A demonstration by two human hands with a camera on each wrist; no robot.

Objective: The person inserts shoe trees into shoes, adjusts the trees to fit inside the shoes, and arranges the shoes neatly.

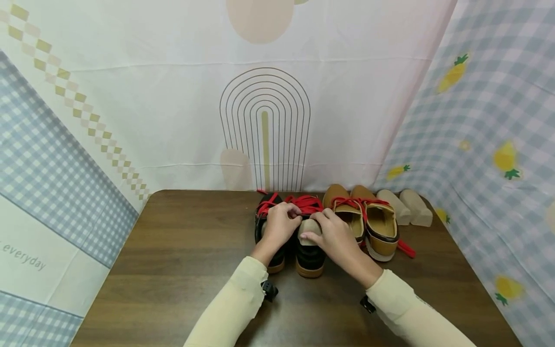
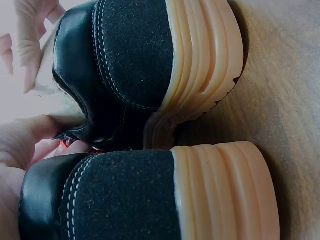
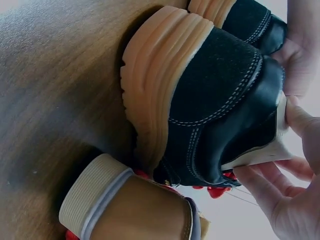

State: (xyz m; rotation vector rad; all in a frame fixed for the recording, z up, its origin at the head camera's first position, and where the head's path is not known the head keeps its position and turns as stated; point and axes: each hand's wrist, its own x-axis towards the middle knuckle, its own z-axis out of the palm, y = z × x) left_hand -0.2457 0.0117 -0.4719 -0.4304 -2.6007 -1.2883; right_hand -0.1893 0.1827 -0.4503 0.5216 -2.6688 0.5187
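A pair of black shoes with red laces and tan soles stands before me. A beige shoe insert [image 1: 309,237] sticks up from the opening of the right black shoe [image 1: 310,260]. My right hand [image 1: 338,236] grips this insert, thumb on its heel-side face and fingers along its side. My left hand [image 1: 281,224] reaches over the left black shoe [image 3: 252,22] and pinches the collar of the right one near its laces. In the left wrist view, its thumb lies by the insert and a fingertip shows below the collar. The front of the insert is hidden inside the shoe.
Just right stand brown shoes [image 1: 381,229] with red laces, one lace end [image 1: 406,248] trailing on the wooden table [image 1: 182,270]. Two more beige inserts [image 1: 416,208] stand at the table's back right corner. Cloth hangings [image 1: 173,115] close off the back and sides.
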